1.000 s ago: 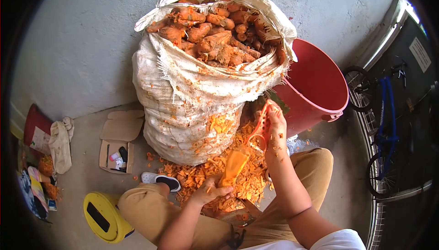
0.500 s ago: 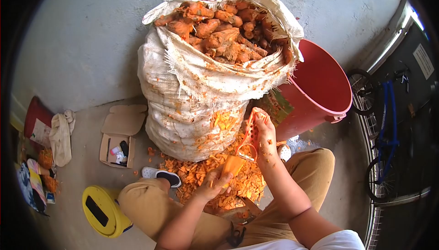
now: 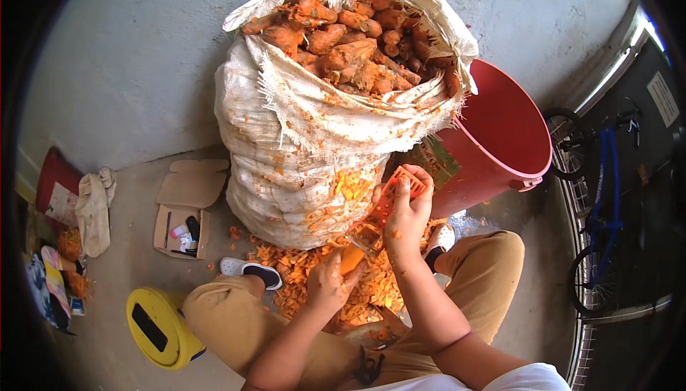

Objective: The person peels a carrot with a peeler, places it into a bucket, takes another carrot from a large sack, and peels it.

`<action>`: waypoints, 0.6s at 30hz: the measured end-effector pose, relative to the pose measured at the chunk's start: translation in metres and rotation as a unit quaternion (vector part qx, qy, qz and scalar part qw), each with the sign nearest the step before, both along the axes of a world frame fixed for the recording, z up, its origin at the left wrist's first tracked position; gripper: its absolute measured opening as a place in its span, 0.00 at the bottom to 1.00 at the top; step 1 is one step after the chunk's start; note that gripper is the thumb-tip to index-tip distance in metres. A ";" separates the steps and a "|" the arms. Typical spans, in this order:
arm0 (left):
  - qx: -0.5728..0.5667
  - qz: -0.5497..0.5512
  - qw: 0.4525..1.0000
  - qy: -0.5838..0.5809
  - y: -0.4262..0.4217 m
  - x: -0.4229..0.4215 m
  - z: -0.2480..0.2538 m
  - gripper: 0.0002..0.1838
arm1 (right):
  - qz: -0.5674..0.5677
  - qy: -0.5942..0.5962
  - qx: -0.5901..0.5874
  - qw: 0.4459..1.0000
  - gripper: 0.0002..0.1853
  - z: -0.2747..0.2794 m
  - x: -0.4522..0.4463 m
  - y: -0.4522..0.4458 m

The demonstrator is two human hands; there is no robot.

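Observation:
My left hand [image 3: 331, 281] is closed round a peeled orange carrot [image 3: 351, 259], its bare end pointing up toward my right hand. In my right hand [image 3: 409, 209] is an orange peeler [image 3: 390, 194] with a perforated handle, gripped between fingers and thumb. The peeler's blade end is close to the carrot's upper end; whether they touch I cannot tell. Beneath both hands lies a heap of orange peelings [image 3: 374, 289] on the floor. A large white woven sack [image 3: 286, 176] stands just beyond, filled with unpeeled, dirt-covered carrots [image 3: 357, 55].
A red bucket [image 3: 493, 176] leans behind the sack's right side. On the left are an open cardboard box [image 3: 164, 242] with small items and a yellow container [image 3: 175, 352] with a black rectangle on top. A blue bicycle [image 3: 612, 198] stands at the right.
My right hand has turned and tilted the peeler, whose blade end has moved left and closer to my left hand. The carrot has tipped and shows less of its length.

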State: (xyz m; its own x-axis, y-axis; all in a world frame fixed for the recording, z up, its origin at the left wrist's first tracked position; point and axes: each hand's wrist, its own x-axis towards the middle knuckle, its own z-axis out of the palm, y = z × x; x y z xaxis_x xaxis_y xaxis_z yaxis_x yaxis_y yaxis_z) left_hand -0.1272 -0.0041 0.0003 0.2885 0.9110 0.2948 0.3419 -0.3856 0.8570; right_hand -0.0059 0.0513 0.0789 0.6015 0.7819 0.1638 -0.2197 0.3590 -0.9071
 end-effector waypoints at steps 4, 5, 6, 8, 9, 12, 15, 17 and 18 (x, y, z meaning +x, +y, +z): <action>0.014 0.023 0.998 0.051 -0.001 -0.001 -0.002 0.12 | 0.004 0.102 -0.123 0.987 0.08 -0.026 0.018 0.003; 0.010 0.025 0.998 0.062 0.000 -0.001 -0.008 0.12 | -0.010 0.110 -0.144 0.983 0.08 -0.038 0.023 0.005; 0.016 0.029 0.997 0.072 -0.001 0.000 -0.012 0.12 | -0.024 0.120 -0.165 0.979 0.08 -0.050 0.027 0.007; 0.028 0.034 0.995 0.093 -0.002 0.004 -0.015 0.12 | -0.018 0.126 -0.174 0.976 0.08 -0.074 0.035 0.009; 0.016 0.034 0.994 0.106 -0.003 0.005 -0.013 0.12 | -0.007 0.129 -0.182 0.975 0.08 -0.088 0.041 0.010; 0.017 0.031 0.995 0.098 -0.004 0.008 -0.022 0.12 | 0.002 0.134 -0.188 0.973 0.10 -0.105 0.046 0.010; -0.039 0.020 0.986 0.161 -0.011 0.008 -0.019 0.12 | 0.009 0.125 -0.150 0.981 0.11 -0.122 0.051 0.011; -0.034 0.014 0.998 0.059 -0.006 0.004 -0.025 0.12 | 0.015 0.074 -0.131 0.988 0.11 -0.152 0.078 0.014; -0.029 0.010 0.999 0.011 -0.003 0.001 -0.027 0.12 | 0.004 0.099 -0.161 0.982 0.11 -0.176 0.101 0.010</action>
State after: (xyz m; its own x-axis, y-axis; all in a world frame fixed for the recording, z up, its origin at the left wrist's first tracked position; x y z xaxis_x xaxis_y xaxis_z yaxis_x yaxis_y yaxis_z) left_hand -0.1267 -0.0069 -0.0264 0.2764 0.9321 0.2340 0.3686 -0.3277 0.8699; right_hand 0.0948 0.0615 -0.0967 0.5904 0.7789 -0.2113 -0.4045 0.0590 -0.9126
